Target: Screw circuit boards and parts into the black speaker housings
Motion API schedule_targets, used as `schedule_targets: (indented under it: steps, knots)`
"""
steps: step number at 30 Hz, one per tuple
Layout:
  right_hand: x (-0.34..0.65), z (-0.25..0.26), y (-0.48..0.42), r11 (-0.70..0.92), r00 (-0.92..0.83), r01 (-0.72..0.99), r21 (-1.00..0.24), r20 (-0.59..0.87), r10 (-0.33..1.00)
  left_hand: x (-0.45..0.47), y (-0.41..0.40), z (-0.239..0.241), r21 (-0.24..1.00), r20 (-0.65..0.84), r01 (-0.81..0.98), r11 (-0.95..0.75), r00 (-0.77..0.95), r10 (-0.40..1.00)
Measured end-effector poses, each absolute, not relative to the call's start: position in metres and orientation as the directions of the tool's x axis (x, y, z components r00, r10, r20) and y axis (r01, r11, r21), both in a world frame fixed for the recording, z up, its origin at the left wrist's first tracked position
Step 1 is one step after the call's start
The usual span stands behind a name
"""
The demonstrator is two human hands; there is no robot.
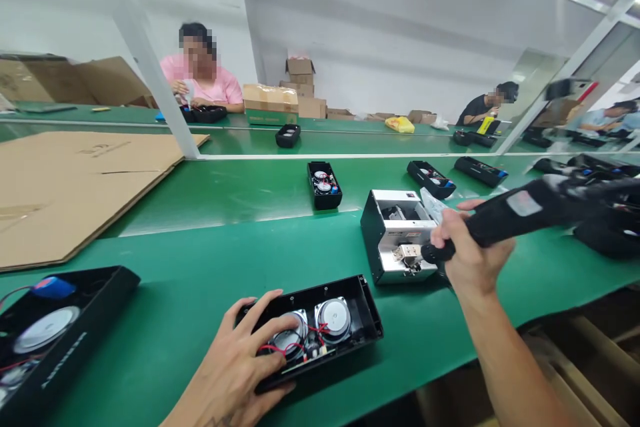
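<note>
My left hand (245, 353) grips the left end of an open black speaker housing (367, 310), thumb and fingers reaching over its rim and near one driver. Two round silver speaker drivers (334, 319) and red wires show inside the housing. My right hand (473, 250) is closed round a black electric screwdriver (520, 213), held tilted with its body pointing off to the right. The screwdriver's front end is at the face of a silver and black screw feeder (400, 233); its tip is hard to make out there.
Another open speaker housing (75, 340) lies at the near left. Beyond the green mat (200, 260), more housings (325, 185) sit on the conveyor belt (240, 180). A flat cardboard sheet (75, 187) lies at left. A person in pink (205, 80) works across the line.
</note>
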State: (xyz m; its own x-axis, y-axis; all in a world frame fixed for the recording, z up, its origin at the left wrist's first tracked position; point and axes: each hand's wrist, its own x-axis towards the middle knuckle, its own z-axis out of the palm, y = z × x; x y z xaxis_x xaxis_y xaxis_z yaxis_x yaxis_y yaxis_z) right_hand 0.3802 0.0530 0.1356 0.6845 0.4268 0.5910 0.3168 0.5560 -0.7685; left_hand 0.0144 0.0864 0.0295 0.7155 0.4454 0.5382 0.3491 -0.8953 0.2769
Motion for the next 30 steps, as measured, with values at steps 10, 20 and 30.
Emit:
schedule_targets:
  steps: [10, 20, 30]
  knots:
    - [0.367, 0.138, 0.039, 0.224, 0.445, 0.287, -0.931, 0.336, 0.83, 0.009, 0.088, 0.025, 0.253, 0.47, 0.371, -0.894, 0.76, 0.448]
    - [0.347, 0.146, -0.022, 0.403, 0.334, -0.012, -0.915, 0.376, 0.864, 0.023, 0.067, 0.032, 0.303, 0.455, 0.424, -0.854, 0.723, 0.52]
    - [0.361, 0.166, 0.04, 0.575, 0.69, 0.325, -0.751, 0.604, 0.399, 0.023, 0.071, 0.02, 0.314, 0.515, 0.4, -0.861, 0.691, 0.508]
